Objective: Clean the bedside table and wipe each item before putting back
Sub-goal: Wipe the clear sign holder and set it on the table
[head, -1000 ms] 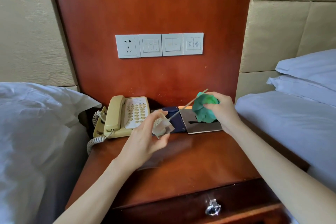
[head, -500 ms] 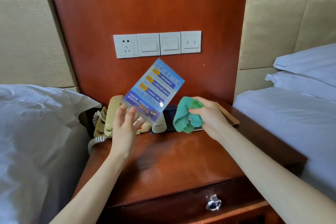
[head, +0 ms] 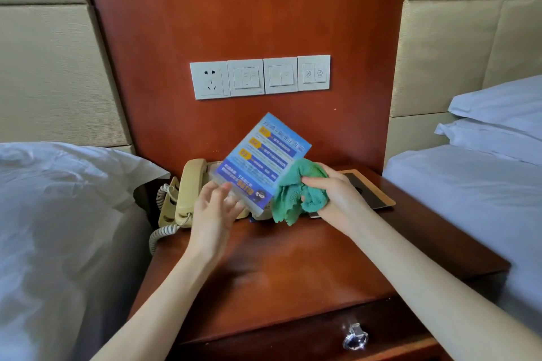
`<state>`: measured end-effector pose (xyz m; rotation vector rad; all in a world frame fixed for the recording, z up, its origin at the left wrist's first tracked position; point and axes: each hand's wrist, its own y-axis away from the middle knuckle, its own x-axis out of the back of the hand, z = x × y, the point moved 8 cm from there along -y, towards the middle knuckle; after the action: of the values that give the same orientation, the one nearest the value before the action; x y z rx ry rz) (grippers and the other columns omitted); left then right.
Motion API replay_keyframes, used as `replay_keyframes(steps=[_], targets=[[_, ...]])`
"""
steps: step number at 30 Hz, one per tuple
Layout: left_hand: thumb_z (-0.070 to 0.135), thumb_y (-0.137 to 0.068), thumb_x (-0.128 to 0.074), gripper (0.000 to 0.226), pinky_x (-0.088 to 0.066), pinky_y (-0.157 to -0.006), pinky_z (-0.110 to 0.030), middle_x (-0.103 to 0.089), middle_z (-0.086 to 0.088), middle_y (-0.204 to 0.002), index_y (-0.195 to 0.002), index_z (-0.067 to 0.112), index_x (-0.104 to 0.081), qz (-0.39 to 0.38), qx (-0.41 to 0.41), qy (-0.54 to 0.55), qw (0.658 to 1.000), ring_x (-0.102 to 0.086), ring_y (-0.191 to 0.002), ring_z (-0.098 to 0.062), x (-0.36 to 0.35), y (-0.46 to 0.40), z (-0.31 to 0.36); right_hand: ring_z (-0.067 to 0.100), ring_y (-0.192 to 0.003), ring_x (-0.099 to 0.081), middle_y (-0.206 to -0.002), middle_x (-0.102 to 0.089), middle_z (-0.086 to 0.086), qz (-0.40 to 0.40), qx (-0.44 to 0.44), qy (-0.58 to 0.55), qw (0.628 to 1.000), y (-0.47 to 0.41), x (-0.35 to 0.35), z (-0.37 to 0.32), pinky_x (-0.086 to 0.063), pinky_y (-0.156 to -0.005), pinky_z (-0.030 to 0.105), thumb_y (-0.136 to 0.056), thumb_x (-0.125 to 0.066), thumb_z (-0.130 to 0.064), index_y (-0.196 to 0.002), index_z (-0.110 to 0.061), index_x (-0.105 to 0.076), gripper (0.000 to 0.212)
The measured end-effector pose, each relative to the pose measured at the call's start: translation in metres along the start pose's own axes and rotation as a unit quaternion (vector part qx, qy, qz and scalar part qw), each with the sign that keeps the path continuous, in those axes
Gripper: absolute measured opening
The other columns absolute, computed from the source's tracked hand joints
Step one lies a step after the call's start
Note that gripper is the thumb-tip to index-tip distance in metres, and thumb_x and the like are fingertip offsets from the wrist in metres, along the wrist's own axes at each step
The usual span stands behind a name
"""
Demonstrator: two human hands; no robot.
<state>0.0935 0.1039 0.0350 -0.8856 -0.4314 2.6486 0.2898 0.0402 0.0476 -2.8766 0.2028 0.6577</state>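
We hold the blue sign card [head: 262,160] up over the back of the bedside table [head: 293,272], in front of the telephone [head: 190,190]. It is a flat rectangle in a clear glossy holder, and it is tilted: its long axis runs from the lower left, at our left hand [head: 215,211], up and to the right, so its top edge leans toward the switch panel [head: 259,77]. The printed face is turned toward us, with yellow numbered tabs and rows of text too blurred for us to read.

Our left hand grips the card by its lower corner, fingers spread loosely behind the clear edge and the thumb near the front. Our right hand [head: 337,196] is curled round the green cloth [head: 296,193] and presses it against the card's lower right edge. The cloth is bunched and soft, a knitted or terry weave with a wavy hem hanging below our fist.

The table is reddish-brown polished wood with a faint sheen, and a shiny metal drawer knob [head: 355,337] shows on its front. The telephone is cream plastic with a coiled cord trailing off the left side. Behind our right hand lies a flat dark pad with a tan border [head: 378,196]. The wall panel behind is the same glossy wood, flanked by padded beige headboard sections [head: 44,67]. White bedding [head: 58,214] sits on both sides.
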Motion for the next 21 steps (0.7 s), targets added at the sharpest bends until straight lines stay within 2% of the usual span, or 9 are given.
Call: replay_keyframes(steps=[4,6,8,10,12,13,15,18,21], targets=[[0.02,-0.079,-0.061,0.043,-0.054,-0.088,-0.038,-0.07,-0.007,-0.113,-0.119,0.017,-0.045,-0.069,0.037,-0.077,0.994,-0.068,-0.099,-0.025,-0.009,0.005,-0.009,0.025,-0.101,-0.068,-0.11,-0.07,0.013,0.012,0.039,0.034,0.999,-0.001,0.001,-0.013,-0.056,-0.077,0.033,-0.087,-0.054,0.008,-0.112,-0.006,-0.064,0.031],[0.021,-0.075,-0.067,0.05,-0.054,-0.087,-0.035,-0.069,-0.009,-0.114,-0.121,0.014,-0.05,-0.104,0.062,-0.113,0.986,-0.067,-0.103,-0.024,-0.012,0.008,-0.011,0.027,-0.101,-0.068,-0.109,-0.07,0.015,0.037,0.058,0.063,0.996,0.0,0.004,-0.019,-0.055,-0.083,0.038,-0.085,-0.053,0.011,-0.109,-0.004,-0.065,0.031],[0.014,-0.078,-0.068,0.039,-0.057,-0.077,-0.034,-0.07,-0.014,-0.112,-0.116,0.007,-0.06,-0.132,0.1,-0.122,0.979,-0.069,-0.099,-0.025,-0.017,0.013,-0.016,0.029,-0.1,-0.068,-0.105,-0.071,0.016,0.063,0.079,0.114,0.988,0.003,0.008,-0.025,-0.055,-0.086,0.042,-0.083,-0.054,0.013,-0.105,-0.005,-0.067,0.031],[0.009,-0.084,-0.065,0.026,-0.059,-0.067,-0.044,-0.072,-0.016,-0.106,-0.109,0.002,-0.067,-0.145,0.136,-0.144,0.969,-0.07,-0.092,-0.031,-0.021,0.018,-0.024,0.03,-0.097,-0.068,-0.1,-0.072,0.014,0.072,0.118,0.177,0.975,0.007,0.006,-0.032,-0.056,-0.085,0.042,-0.081,-0.056,0.013,-0.099,-0.01,-0.07,0.033],[0.017,-0.085,-0.066,0.022,-0.056,-0.074,-0.057,-0.073,-0.017,-0.103,-0.103,0.006,-0.073,-0.141,0.139,-0.237,0.951,-0.069,-0.091,-0.041,-0.021,0.021,-0.03,0.026,-0.094,-0.069,-0.096,-0.073,0.01,0.045,0.15,0.223,0.962,0.01,-0.004,-0.037,-0.056,-0.082,0.039,-0.08,-0.057,0.012,-0.092,-0.019,-0.073,0.037],[0.023,-0.083,-0.068,0.026,-0.055,-0.076,-0.058,-0.073,-0.018,-0.102,-0.103,0.007,-0.073,-0.141,0.133,-0.265,0.945,-0.068,-0.09,-0.044,-0.02,0.022,-0.031,0.023,-0.092,-0.069,-0.093,-0.074,0.007,0.03,0.162,0.235,0.958,0.012,-0.009,-0.039,-0.057,-0.08,0.036,-0.08,-0.058,0.01,-0.09,-0.023,-0.074,0.038],[0.024,-0.079,-0.068,0.037,-0.057,-0.076,-0.05,-0.073,-0.017,-0.104,-0.109,0.004,-0.07,-0.128,0.132,-0.221,0.958,-0.07,-0.091,-0.038,-0.02,0.021,-0.031,0.017,-0.086,-0.069,-0.088,-0.074,0.001,0.037,0.2,0.224,0.953,0.013,-0.014,-0.048,-0.056,-0.074,0.03,-0.079,-0.06,0.008,-0.086,-0.03,-0.074,0.041],[0.021,-0.079,-0.066,0.042,-0.057,-0.083,-0.033,-0.072,-0.01,-0.111,-0.119,0.005,-0.064,-0.064,0.184,-0.047,0.98,-0.07,-0.098,-0.023,-0.01,0.014,-0.028,0.008,-0.077,-0.066,-0.079,-0.071,-0.01,0.132,0.281,0.136,0.941,0.021,0.001,-0.07,-0.053,-0.067,0.023,-0.08,-0.061,0.006,-0.082,-0.035,-0.073,0.043],[0.024,-0.073,-0.07,0.036,-0.052,-0.052,-0.018,-0.074,0.0,-0.092,-0.108,0.018,-0.064,0.009,0.237,0.035,0.971,-0.069,-0.071,-0.011,0.007,0.011,-0.029,0.007,-0.089,-0.066,-0.09,-0.07,-0.011,0.208,0.314,0.154,0.913,0.031,0.009,-0.073,-0.054,-0.074,0.025,-0.084,-0.062,0.001,-0.086,-0.042,-0.069,0.043]])
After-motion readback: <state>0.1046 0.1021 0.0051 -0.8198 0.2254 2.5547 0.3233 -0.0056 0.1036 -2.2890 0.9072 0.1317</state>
